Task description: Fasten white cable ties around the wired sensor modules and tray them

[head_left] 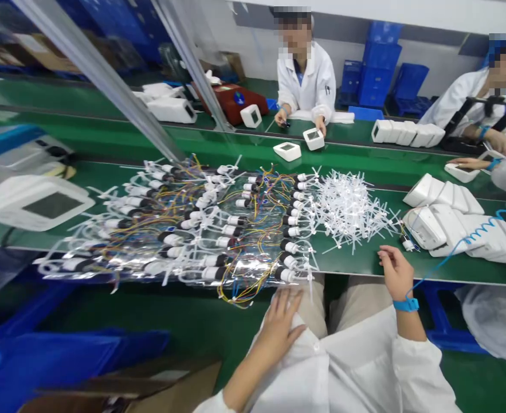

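My left hand rests flat on my lap with its fingers stretched out, just below the near edge of the green table. It holds nothing. My right hand sits at the table's near edge with its fingers curled, next to a pile of white plastic tie pieces; what it pinches, if anything, is too small to see. A blue wrist strap with a coiled blue cord is on my right wrist. A sheet of small pump-like parts with tubes and coloured wires covers the table to the left.
White device housings lie stacked at the right. Another white device sits at far left. Across the table two people in white coats handle white units. A cardboard box and blue bins stand by my left leg.
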{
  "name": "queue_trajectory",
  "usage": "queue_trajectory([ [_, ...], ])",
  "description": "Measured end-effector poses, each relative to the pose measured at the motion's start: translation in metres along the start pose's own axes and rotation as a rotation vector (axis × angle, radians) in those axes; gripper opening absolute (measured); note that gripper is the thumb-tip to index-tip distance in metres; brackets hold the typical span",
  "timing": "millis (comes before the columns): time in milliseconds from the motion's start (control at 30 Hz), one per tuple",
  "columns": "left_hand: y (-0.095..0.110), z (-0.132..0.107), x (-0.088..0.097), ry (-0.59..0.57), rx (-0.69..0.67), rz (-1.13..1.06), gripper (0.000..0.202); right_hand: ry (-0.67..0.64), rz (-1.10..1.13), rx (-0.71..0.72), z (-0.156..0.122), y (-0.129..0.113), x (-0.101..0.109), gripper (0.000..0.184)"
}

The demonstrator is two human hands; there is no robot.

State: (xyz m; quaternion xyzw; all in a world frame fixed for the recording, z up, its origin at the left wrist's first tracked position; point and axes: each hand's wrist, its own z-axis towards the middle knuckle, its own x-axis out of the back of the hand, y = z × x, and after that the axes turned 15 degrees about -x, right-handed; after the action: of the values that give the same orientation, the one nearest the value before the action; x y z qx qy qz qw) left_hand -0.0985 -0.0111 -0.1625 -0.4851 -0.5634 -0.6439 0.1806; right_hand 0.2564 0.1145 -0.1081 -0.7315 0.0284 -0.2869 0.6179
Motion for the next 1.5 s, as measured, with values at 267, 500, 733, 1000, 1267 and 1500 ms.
queue_trajectory([
  [267,0.006,0.042,-0.022,0.005,0.128,0.365,0.06,0.171,-0.033,0.241,-0.01,-0.006,0.025,0.027],
  [500,-0.006,0.049,-0.022,-0.05,0.14,0.431,0.065,0.357,-0.333,0.243,0.027,0.013,0.054,0.037],
  [733,0.001,0.057,-0.02,-0.083,0.197,0.414,0.066,0.331,-0.399,0.235,0.053,0.014,0.043,0.039],
  [1000,0.004,0.059,-0.014,-0.093,0.227,0.405,0.063,0.311,-0.018,0.086,0.035,0.018,0.047,0.045],
  [1267,0.008,0.053,-0.014,0.054,0.171,0.349,0.064,0.096,0.524,-0.039,-0.012,0.005,0.063,0.046],
  [1500,0.092,0.041,0.003,0.015,-0.168,-0.681,0.033,-0.099,0.686,-0.175,-0.083,-0.026,0.058,0.037],
])
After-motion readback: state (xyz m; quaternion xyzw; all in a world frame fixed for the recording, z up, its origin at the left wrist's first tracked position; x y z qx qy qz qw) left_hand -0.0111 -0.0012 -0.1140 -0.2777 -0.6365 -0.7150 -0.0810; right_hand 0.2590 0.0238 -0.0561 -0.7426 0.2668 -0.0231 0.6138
